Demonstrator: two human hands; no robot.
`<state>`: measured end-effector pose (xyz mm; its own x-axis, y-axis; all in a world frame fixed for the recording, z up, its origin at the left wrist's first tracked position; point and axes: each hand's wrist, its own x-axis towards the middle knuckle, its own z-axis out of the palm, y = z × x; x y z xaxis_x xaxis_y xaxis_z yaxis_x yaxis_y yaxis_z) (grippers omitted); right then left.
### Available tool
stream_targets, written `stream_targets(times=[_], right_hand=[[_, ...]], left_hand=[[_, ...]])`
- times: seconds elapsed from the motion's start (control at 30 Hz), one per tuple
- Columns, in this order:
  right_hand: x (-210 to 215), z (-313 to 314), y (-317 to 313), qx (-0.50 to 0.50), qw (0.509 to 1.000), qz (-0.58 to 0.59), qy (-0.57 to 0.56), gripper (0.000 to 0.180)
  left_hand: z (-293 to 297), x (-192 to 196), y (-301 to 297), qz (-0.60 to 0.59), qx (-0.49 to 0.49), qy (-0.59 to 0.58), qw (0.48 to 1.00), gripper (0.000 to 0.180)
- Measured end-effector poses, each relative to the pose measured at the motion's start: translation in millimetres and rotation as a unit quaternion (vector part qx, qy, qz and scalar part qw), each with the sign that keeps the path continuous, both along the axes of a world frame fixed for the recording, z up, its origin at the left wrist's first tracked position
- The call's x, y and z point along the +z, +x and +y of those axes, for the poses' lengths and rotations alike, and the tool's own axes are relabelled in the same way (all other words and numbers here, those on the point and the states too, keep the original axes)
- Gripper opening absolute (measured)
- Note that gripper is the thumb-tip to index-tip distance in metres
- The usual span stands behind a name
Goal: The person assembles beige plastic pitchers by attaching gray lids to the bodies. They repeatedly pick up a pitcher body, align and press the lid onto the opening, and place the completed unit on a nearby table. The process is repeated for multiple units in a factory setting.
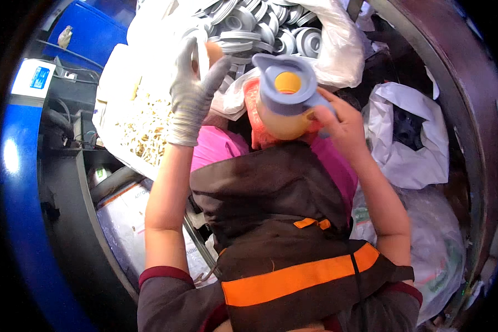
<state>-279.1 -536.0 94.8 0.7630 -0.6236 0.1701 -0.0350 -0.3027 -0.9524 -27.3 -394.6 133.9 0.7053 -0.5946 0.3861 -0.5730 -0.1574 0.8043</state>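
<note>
My right hand [343, 124] is closed round the handle of a small jug [285, 123]. The jug has a blue-grey lid with a spout and a round yellow button, and a see-through, yellowish body. It is held over my lap, in front of a red, crinkled thing [253, 113] whose kind I cannot make out. My left hand [196, 91], in a grey-white knit glove, is raised with fingers up and thumb apart. Bare skin shows near its fingertips, slightly blurred. Beyond both hands lies a white sack [340, 41] holding many round grey plastic lids [238, 22].
Left of my gloved hand, a white sack [112, 110] holds small beige pieces [141, 133]. At right stands a white bag [426, 160] with dark parts, above clear plastic bags [426, 221]. A dark metal frame [470, 88] curves along the right; blue machinery [19, 182] borders the left.
</note>
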Motion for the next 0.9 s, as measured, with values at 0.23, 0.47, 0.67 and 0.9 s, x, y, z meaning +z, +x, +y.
stream_targets(times=[0.23,0.47,0.67,0.9], right_hand=[[1.0,1.5,12.5,0.032,0.997,0.040,-0.054,0.048],[-19.1,-2.3,-24.2,0.090,0.979,0.164,-0.081,0.042],[-22.5,3.8,-16.7,0.041,0.966,0.200,-0.159,0.044],[-19.2,11.6,-21.6,0.020,0.965,0.230,-0.127,0.042]], left_hand=[[-40.0,47.0,-63.4,-0.328,-0.123,0.164,0.922,0.068],[-45.3,49.9,-70.1,-0.343,-0.128,0.219,0.904,0.065],[-55.8,98.4,-63.5,-0.335,-0.112,0.110,0.929,0.061],[-40.7,153.0,-97.6,-0.367,-0.134,0.027,0.920,0.058]])
